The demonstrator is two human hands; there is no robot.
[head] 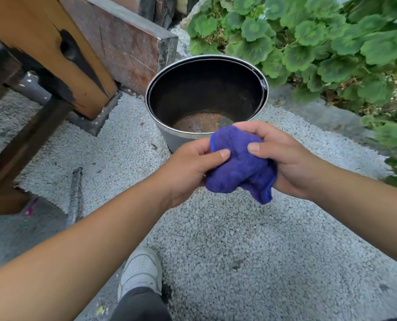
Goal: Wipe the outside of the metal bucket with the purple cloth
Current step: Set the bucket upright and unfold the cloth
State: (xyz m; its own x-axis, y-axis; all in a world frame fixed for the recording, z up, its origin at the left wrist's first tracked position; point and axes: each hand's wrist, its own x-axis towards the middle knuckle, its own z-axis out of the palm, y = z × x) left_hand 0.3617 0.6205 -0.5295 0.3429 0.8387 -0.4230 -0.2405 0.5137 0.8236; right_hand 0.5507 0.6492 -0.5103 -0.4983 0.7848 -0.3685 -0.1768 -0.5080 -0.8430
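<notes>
While the bucket stood upright on gravel just beyond the fingertips, the cloth was bunched between both hands. Left hand and right hand had fingers clamped on it. Recommended: form a flat pad, then wipe the outer wall.

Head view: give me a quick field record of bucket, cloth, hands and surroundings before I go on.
bucket: upright on gravel, open top, rusty residue at the bottom
cloth: purple, bunched, held in front of the bucket; contact with it cannot be told
left hand: gripping the cloth's left side
right hand: gripping the cloth's right side
wiping: not yet visible on the bucket's outer wall
plants: leafy, right of and behind the bucket
wooden beam: left of the bucket
shoe: white, on gravel below the arms
</notes>
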